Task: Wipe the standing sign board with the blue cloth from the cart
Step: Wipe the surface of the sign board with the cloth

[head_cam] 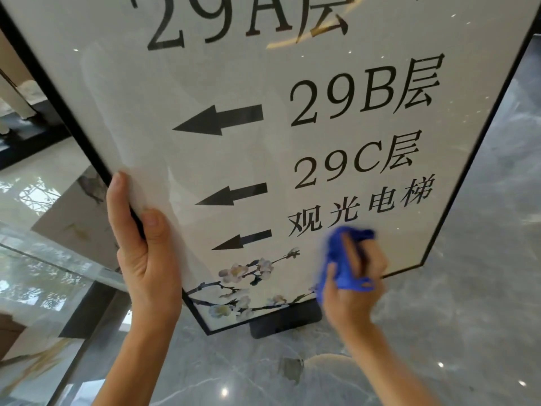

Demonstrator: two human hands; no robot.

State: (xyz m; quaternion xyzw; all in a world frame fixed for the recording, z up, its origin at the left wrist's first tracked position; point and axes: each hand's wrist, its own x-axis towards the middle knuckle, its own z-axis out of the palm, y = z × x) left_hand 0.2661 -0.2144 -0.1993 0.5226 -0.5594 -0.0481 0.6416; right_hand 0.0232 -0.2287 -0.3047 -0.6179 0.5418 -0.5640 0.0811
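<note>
Blue cloth [344,259], bunched in the right hand's [355,284] grip, rubs the sign board's [234,68] lower glass
Left hand [143,241] clasps the frame edge (narrow base [285,320]); hard scrubbing might tip it onto the marble floor [439,332]

— The sign board [234,83]? 
— Glossy, reflective face, thin black matt-looking frame. 
— The blue cloth [345,259]? 
— Soft fabric, bunched. 
— The floor [439,332]? 
— Polished grey marble-look stone, shiny.
</note>
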